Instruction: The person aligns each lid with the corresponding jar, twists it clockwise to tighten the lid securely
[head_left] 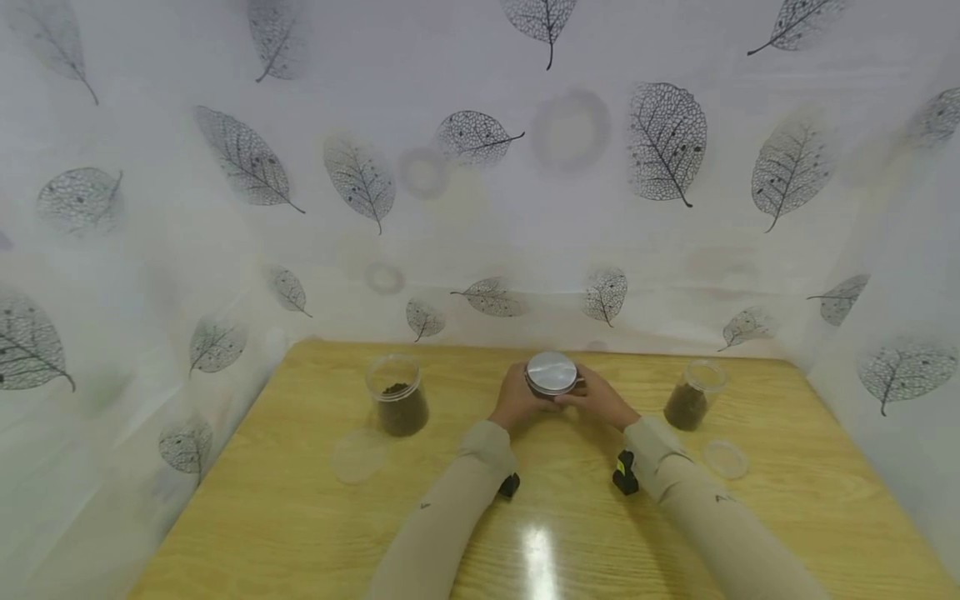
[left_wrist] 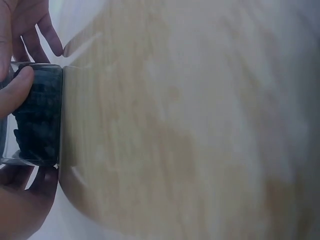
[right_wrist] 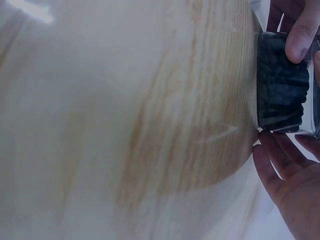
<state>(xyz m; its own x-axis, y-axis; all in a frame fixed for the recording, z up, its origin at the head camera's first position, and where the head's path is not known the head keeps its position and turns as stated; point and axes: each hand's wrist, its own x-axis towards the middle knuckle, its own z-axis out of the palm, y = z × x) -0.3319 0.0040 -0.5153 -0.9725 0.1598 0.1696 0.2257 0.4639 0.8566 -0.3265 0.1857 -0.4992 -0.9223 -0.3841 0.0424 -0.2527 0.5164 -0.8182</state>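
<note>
Both my hands hold a clear jar with dark, lumpy contents (right_wrist: 280, 85) near the back middle of the table. A round silver lid (head_left: 552, 372) tops it. My left hand (head_left: 516, 395) grips the jar's left side, its thumb (left_wrist: 19, 90) lying across the front. From the other side my right hand (head_left: 600, 398) holds it, with fingers (right_wrist: 272, 155) against the wall near the base. In the left wrist view the jar (left_wrist: 42, 120) stands upright, its base at the tabletop. The far fingers are partly hidden behind it.
A lidless clear jar of dark contents (head_left: 402, 410) stands left, a translucent disc-like lid (head_left: 358, 457) before it. Another lidless jar (head_left: 686, 406) stands right, with a clear round lid (head_left: 725, 459) in front. Leaf-printed sheeting (head_left: 480, 225) borders the wooden table (head_left: 570, 533) behind and at the sides.
</note>
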